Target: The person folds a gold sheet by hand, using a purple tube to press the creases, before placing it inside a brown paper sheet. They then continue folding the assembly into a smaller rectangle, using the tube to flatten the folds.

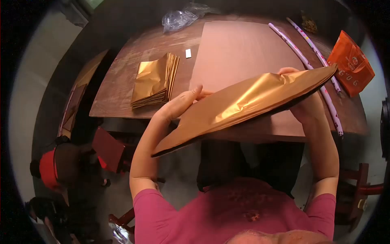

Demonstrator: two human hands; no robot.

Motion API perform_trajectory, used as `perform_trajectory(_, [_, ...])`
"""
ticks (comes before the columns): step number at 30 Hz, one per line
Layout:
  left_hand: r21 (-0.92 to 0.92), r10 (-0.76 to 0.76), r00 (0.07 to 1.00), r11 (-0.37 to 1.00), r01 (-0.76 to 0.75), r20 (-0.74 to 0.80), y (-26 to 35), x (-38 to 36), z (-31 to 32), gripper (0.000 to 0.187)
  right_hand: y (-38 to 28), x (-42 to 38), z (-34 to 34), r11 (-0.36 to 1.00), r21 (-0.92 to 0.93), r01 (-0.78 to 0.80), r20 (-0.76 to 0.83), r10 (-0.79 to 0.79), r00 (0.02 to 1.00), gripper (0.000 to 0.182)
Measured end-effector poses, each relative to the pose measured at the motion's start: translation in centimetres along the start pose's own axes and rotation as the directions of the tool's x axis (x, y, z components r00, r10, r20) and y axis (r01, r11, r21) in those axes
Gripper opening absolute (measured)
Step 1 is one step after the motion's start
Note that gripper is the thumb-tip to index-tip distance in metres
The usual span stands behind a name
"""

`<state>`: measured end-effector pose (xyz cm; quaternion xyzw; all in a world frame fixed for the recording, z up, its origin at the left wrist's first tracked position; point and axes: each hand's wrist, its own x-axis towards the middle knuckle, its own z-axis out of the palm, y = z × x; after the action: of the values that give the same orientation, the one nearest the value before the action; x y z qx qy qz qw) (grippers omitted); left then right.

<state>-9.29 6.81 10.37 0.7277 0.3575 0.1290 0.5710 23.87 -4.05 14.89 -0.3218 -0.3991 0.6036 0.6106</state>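
Note:
A layered stack of gold foil sheets is held up in front of me, tilted and slightly bowed, over the table's near edge. My left hand grips its far left edge, thumb raised and the other fingers partly hidden behind the sheets. At the other end, my right hand supports the stack from beneath, with fingertips curling over the far edge. A second pile of gold foil sheets lies on the table, left of my left hand.
A large brown board covers the middle of the wooden table. Patterned rolls and an orange bag lie at the right. Clear plastic and a small white block sit farther back. Chairs stand below.

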Motion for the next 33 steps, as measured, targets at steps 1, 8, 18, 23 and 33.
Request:
perform_trajectory(1, [0.025,-0.027,0.999,0.999,0.028,-0.035,-0.1,-0.3,0.1,0.078,-0.5,0.0,-0.6,1.000,-0.023,-0.009,0.031,0.010,0.999,0.030])
perform_trajectory(8, [0.686,0.528,0.807,0.691,-0.227,-0.266,-6.2,-1.7,1.1,0.026,-4.6,2.3,-2.1,0.958,-0.233,0.164,-0.072,-0.186,0.980,0.026])
perform_trajectory(18, [0.889,0.609,0.767,0.443,-0.116,-0.203,-9.3,-4.0,1.8,0.059,-9.5,6.8,-6.0,0.536,-0.702,0.469,-0.096,-0.724,0.683,0.028])
perform_trajectory(23, [0.930,0.620,0.758,0.364,-0.050,-0.202,-11.6,-4.4,2.3,0.068,-5.2,2.7,-7.2,0.434,-0.535,0.725,0.193,-0.773,0.604,0.034])
perform_trajectory(33, [0.943,0.519,0.824,0.327,0.054,-0.227,-11.7,-4.2,3.2,0.092,7.2,-2.3,-11.3,0.006,-0.863,0.506,0.427,-0.528,0.734,0.019])
